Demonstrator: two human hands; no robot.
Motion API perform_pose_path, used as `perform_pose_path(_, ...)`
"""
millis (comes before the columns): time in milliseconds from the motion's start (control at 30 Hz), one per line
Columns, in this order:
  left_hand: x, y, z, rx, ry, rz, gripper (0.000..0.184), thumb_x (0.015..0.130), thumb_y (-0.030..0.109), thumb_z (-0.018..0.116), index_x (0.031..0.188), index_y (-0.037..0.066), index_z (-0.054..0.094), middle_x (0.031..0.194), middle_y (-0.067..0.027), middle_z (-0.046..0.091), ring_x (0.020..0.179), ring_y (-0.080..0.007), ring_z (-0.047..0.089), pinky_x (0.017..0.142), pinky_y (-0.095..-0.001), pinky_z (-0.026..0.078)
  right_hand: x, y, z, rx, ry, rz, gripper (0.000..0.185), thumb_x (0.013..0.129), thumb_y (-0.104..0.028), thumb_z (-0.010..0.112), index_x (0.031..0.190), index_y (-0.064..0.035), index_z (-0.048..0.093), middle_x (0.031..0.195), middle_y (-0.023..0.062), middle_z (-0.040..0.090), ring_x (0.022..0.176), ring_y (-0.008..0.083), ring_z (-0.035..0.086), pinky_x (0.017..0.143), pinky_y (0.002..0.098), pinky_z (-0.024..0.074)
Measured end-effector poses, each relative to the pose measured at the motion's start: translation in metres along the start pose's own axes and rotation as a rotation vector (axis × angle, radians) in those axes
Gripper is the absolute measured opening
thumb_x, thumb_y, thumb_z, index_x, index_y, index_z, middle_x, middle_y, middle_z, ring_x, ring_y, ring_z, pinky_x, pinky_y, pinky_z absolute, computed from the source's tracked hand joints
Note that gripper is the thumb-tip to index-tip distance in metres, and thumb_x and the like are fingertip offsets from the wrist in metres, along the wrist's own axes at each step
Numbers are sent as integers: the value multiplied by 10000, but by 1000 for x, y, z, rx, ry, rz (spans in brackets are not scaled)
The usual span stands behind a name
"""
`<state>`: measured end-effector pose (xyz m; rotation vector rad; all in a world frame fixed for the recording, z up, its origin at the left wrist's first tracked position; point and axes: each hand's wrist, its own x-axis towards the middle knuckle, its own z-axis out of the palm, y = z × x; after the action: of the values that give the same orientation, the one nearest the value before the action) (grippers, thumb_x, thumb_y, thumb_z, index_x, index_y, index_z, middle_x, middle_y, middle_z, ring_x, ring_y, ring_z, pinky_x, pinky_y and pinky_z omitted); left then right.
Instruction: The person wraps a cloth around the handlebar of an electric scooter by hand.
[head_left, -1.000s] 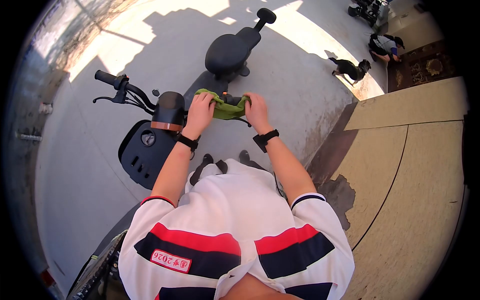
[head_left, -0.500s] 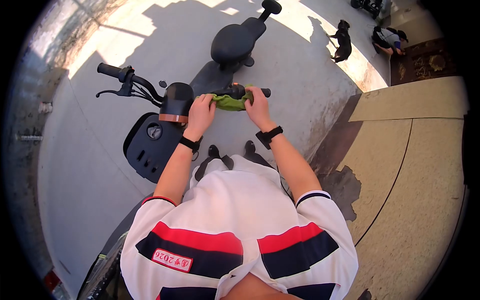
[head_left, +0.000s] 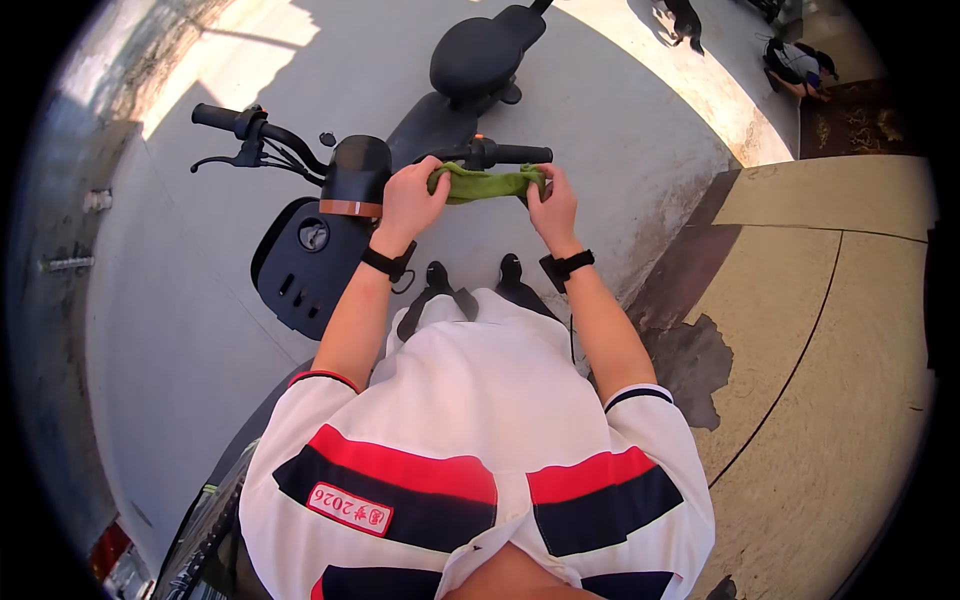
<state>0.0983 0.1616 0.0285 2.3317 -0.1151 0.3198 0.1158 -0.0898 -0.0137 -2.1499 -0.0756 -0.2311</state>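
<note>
Stretching from one hand to the other, a green cloth [head_left: 487,186] forms a short, bunched band, right beside a black handlebar grip [head_left: 523,154] on a dark scooter [head_left: 430,128]! The left hand [head_left: 408,208] has thumb and fingers closed firmly on one end; the right hand [head_left: 556,210] pinches the opposite end, thumb against fingertips. Does the cloth touch that grip? Cannot tell from this angle. Over to the left sits the rounded headlight [head_left: 358,172] with its orange-brown rim, then the far grip [head_left: 213,117] with its brake lever [head_left: 212,162] jutting out. Below it, a slotted black front panel [head_left: 300,268]; up top, the padded seat [head_left: 475,60]. Dark shoes [head_left: 437,276] are planted on grey concrete [head_left: 180,260]. And at the upper right, a black dog [head_left: 684,20] near another person [head_left: 797,70], crouching low by a patterned brown surface [head_left: 850,125]!
</note>
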Motion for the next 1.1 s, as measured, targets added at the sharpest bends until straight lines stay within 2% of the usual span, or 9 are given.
perform_pose_path(67, -7, -7, -8, 20, 36, -38, 139, 897, 189, 672, 951, 63, 658, 815, -149, 688, 791, -378, 671, 687, -443, 531, -1, -2, 10, 16, -71, -56, 289, 873, -62, 688, 1157, -44, 638, 958, 115, 703, 768, 287, 670, 739, 373, 556)
perform_pose_path(167, -17, -13, -23, 72, 45, -127, 148, 902, 193, 671, 951, 53, 653, 875, -151, 701, 830, -370, 678, 702, -443, 536, 0, 6, 35, -35, 1, -404, 297, 866, -70, 697, 1155, -49, 631, 934, 134, 686, 752, 331, 651, 704, 412, 540)
perform_pose_path(267, -28, -22, -21, 95, 75, -136, 129, 895, 163, 676, 965, 57, 655, 911, -139, 693, 847, -361, 662, 722, -441, 529, 1, -1, 43, 42, -25, -375, 302, 868, -62, 676, 1167, -47, 633, 948, 150, 685, 811, 345, 659, 731, 415, 539)
perform_pose_path(367, -30, -27, -12, 149, 119, -28, 122, 882, 117, 677, 985, 56, 654, 921, -127, 677, 868, -351, 641, 750, -440, 518, 3, 6, 44, 215, -208, -180, 295, 868, -58, 653, 1162, -48, 629, 986, 166, 687, 896, 359, 654, 784, 428, 535)
perform_pose_path(467, -26, -22, 4, 132, 149, 77, 134, 867, 80, 679, 993, 46, 644, 891, -122, 662, 887, -339, 631, 774, -446, 509, 2, 11, 32, 106, -266, -178, 318, 867, -34, 641, 1184, -19, 622, 1043, 185, 713, 945, 351, 704, 823, 400, 563)
perform_pose_path(700, -20, -9, 31, 95, 122, 73, 132, 870, 97, 688, 988, 48, 655, 875, -128, 664, 869, -335, 632, 776, -449, 512, -4, 42, 8, -35, -214, -171, 299, 855, -45, 649, 1154, -31, 635, 1014, 178, 718, 889, 356, 699, 782, 406, 558)
perform_pose_path(800, -17, -5, 31, 86, 81, 52, 116, 876, 102, 687, 978, 53, 660, 882, -123, 675, 870, -335, 633, 771, -446, 515, 1, 39, -3, -55, -256, 2, 265, 863, -65, 628, 1127, -47, 636, 1032, 165, 697, 961, 364, 665, 865, 445, 526)
perform_pose_path(967, -8, -5, 18, -48, 139, -88, 122, 890, 97, 682, 990, 39, 642, 895, -148, 685, 866, -360, 650, 753, -436, 521, 29, 12, 3, -5, 52, -73, 251, 889, -61, 612, 1138, -47, 638, 1050, 160, 698, 987, 366, 659, 870, 439, 523)
perform_pose_path(1100, -5, -9, -5, -112, 216, -196, 149, 898, 104, 689, 1013, 40, 619, 877, -168, 672, 850, -376, 660, 742, -427, 523, 48, -10, 26, -35, 67, -200, 250, 922, -39, 603, 1169, -42, 636, 1085, 156, 697, 991, 335, 660, 857, 416, 515)
